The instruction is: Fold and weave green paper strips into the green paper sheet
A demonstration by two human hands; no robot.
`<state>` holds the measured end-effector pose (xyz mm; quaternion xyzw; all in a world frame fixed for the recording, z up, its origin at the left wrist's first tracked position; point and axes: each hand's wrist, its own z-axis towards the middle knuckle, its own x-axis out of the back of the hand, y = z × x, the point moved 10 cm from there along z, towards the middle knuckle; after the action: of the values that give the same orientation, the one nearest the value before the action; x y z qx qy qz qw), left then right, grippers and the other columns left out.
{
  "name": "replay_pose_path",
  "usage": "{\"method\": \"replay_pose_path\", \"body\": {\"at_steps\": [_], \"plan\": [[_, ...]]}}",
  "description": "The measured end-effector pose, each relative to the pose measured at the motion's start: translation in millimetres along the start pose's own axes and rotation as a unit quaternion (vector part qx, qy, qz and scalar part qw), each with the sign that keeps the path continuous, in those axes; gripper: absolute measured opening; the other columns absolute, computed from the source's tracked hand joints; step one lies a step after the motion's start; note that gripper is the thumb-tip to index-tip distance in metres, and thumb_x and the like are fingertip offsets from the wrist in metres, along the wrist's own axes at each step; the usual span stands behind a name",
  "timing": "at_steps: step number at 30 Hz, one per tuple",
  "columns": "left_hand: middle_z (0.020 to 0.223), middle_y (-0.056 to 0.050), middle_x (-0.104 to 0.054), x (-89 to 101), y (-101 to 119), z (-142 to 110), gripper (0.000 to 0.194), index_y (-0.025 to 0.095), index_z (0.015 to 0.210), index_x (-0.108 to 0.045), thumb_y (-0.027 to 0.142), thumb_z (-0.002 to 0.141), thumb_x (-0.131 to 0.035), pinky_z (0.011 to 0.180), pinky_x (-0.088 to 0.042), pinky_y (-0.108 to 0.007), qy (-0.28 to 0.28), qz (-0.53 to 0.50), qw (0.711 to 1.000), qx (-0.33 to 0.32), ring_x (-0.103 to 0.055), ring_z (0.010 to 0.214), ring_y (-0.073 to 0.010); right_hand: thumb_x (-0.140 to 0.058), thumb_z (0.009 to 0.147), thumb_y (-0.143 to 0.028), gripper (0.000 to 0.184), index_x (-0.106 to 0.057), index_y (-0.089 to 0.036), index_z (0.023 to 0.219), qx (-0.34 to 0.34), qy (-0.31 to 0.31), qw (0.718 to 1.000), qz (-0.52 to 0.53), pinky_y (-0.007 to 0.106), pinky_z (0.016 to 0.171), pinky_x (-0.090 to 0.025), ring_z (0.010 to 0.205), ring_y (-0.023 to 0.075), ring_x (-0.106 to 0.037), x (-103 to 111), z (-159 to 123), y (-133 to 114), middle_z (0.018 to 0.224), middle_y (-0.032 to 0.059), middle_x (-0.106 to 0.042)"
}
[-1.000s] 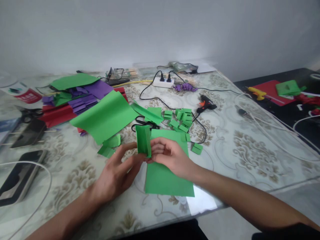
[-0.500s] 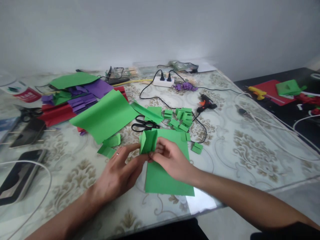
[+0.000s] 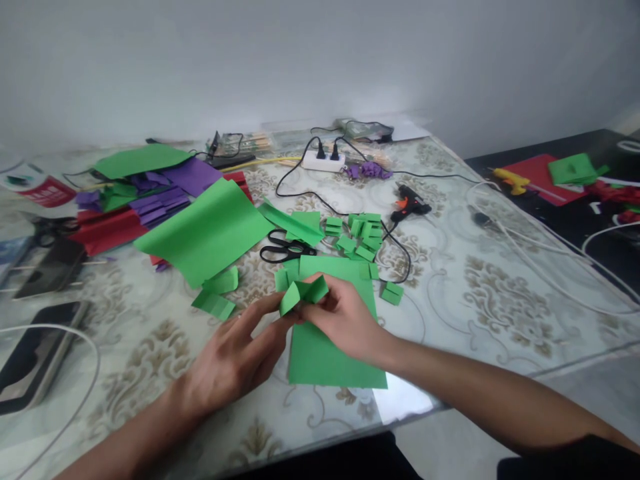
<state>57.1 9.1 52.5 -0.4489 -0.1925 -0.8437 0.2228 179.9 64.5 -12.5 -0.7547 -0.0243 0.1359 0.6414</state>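
Note:
A small creased piece of green paper (image 3: 303,294) is pinched between my two hands. My left hand (image 3: 246,347) grips its left side with thumb and fingers. On the other side my right hand (image 3: 344,319) is closed on it, with several fingertips hidden behind the paper. Under the hands lies a flat green sheet (image 3: 335,363). Black-handled scissors (image 3: 285,248) rest just beyond, partly beneath folded green paper. Several small folded green pieces (image 3: 367,233) are heaped past the sheet's far right corner.
A large curled green sheet (image 3: 210,230) and purple and red papers (image 3: 163,205) cover the left. A black glue gun (image 3: 410,204) lies right of centre, near a white power strip (image 3: 324,161) with cords. Phones (image 3: 37,353) and a cup (image 3: 43,187) stand at far left.
The green paper in my hands has tipped over from standing upright and now shows a V-shaped fold. Both hands stay at nearly the same place. The view has shifted slightly.

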Motion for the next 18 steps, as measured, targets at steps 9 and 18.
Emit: {"method": "replay_pose_path", "body": {"at_steps": [9, 18], "plan": [[0.138, -0.016, -0.064, 2.5, -7.2, -1.6, 0.026, 0.017, 0.126, -0.065, 0.009, 0.102, -0.057, 0.09, -0.065, -0.03, 0.012, -0.006, 0.999, 0.03, -0.073, 0.114, -0.0232, -0.081, 0.08, -0.033, 0.022, -0.064, -0.026, 0.093, -0.02, 0.007, 0.999, 0.043, 0.035, 0.071, -0.06, 0.072, 0.0207, -0.069, 1.0, 0.0, 4.3, 0.069, -0.0036, -0.061], [0.135, -0.019, -0.068, 1.3, -6.4, -2.3, 0.014, 0.015, 0.113, -0.065, 0.01, 0.101, -0.061, 0.084, -0.065, -0.032, 0.013, 0.019, 0.999, 0.032, -0.076, 0.108, -0.0246, -0.073, 0.077, -0.018, 0.017, -0.067, -0.024, 0.092, 0.056, 0.015, 0.998, -0.008, 0.035, 0.08, -0.06, 0.088, 0.0207, -0.071, 6.1, -0.6, -13.1, 0.087, 0.0004, -0.07]]}}
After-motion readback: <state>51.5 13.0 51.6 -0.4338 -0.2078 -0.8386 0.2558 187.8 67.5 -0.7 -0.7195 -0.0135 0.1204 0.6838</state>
